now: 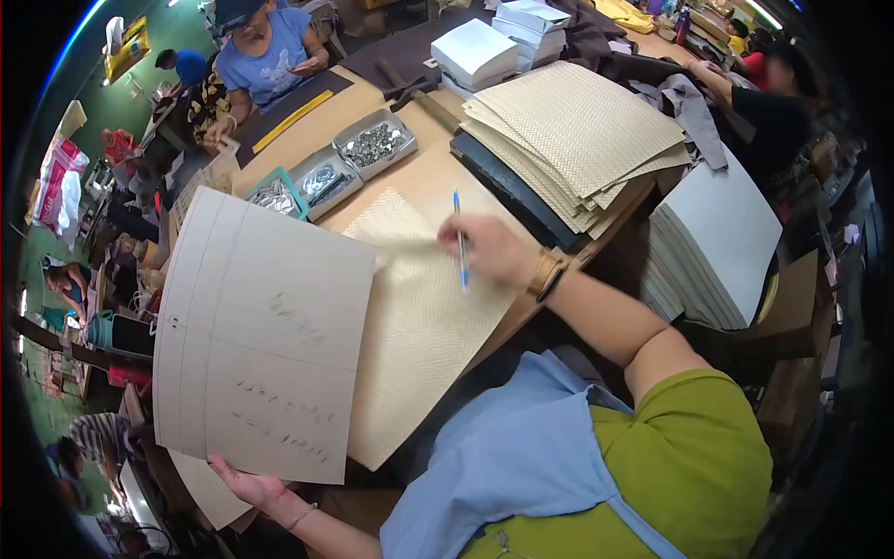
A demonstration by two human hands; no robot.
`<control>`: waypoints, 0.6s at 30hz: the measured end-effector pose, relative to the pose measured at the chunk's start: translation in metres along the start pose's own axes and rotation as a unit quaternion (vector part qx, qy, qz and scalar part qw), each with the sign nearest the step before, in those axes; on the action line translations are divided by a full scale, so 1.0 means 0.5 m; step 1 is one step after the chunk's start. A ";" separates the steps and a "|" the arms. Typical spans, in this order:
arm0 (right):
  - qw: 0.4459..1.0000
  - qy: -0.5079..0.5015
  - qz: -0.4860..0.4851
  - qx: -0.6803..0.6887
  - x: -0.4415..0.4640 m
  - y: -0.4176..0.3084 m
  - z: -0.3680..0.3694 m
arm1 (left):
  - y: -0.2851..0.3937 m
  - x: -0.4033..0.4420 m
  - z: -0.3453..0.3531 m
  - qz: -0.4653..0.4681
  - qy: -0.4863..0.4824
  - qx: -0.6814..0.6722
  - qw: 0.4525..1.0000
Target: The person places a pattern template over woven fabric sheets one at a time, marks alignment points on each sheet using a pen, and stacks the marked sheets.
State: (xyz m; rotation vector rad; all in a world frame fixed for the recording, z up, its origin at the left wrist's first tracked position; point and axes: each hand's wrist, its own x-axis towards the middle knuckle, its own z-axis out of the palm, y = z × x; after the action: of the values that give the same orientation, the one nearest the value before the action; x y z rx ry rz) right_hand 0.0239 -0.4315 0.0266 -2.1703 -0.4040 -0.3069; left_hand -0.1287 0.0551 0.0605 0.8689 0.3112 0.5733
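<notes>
My left hand is palm up at the lower edge of a large grey cardboard pattern, gripping it in a tilted position. The board carries ruled lines and handwriting. Partly beneath it, a cream sheet with a woven texture lies on the table. My right hand, a little blurred, is closed around a blue pen above that sheet. The pen's lower end points toward the sheet; contact cannot be made out.
Cream woven sheets lie stacked on a dark slab beyond my right hand. Trays of small metal parts sit behind the pattern. White stacks stand at the back. A tall pile is at right. A co-worker sits across.
</notes>
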 end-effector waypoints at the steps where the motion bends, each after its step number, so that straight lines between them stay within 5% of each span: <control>1: 1.000 0.018 -0.019 -0.010 0.028 -0.024 -0.050 | -0.003 0.000 -0.001 0.002 0.008 -0.004 1.000; 3: 0.999 0.044 0.009 0.013 0.080 -0.100 -0.196 | -0.005 -0.004 0.002 0.006 0.010 0.007 1.000; 4: 0.994 0.083 -0.074 -0.004 0.109 -0.073 -0.269 | -0.008 -0.005 0.002 0.007 0.011 0.011 1.000; 6: 0.972 0.119 -0.065 -0.191 0.140 -0.117 -0.459 | -0.008 -0.003 -0.007 -0.014 -0.003 0.003 1.000; 7: 0.975 0.135 -0.087 -0.152 0.152 -0.110 -0.539 | -0.009 -0.001 -0.011 -0.024 -0.010 -0.001 1.000; 8: 0.952 0.218 0.115 -0.182 0.123 -0.280 -0.512 | -0.010 0.001 -0.013 -0.035 -0.014 -0.010 0.999; 9: 0.881 0.290 -0.016 -0.374 0.153 -0.125 -0.642 | -0.011 0.002 -0.013 -0.046 -0.021 -0.020 0.999; 10: 0.795 0.247 0.048 -0.551 0.158 -0.031 -0.729 | -0.014 0.005 -0.012 -0.057 -0.028 -0.031 0.998; 12: 0.757 0.156 0.097 -0.627 0.119 0.091 -0.775 | -0.028 0.006 0.008 -0.053 -0.041 -0.038 0.997; 15: 0.893 0.031 0.139 -0.428 0.049 0.224 -0.641 | -0.047 0.018 0.003 -0.043 -0.037 -0.036 0.998; 17: 0.892 -0.014 0.316 -0.324 0.013 0.229 -0.528 | -0.049 0.012 0.013 -0.040 -0.025 -0.025 0.999; 18: 0.912 0.003 0.295 -0.287 -0.006 0.301 -0.499 | -0.043 0.003 0.036 -0.040 -0.018 -0.018 0.999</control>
State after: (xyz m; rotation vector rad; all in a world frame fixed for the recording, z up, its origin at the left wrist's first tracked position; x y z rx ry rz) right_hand 0.0624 -0.7185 0.0607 -2.7312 0.4105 -0.0901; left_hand -0.1115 0.0335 0.0544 0.8282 0.3015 0.4883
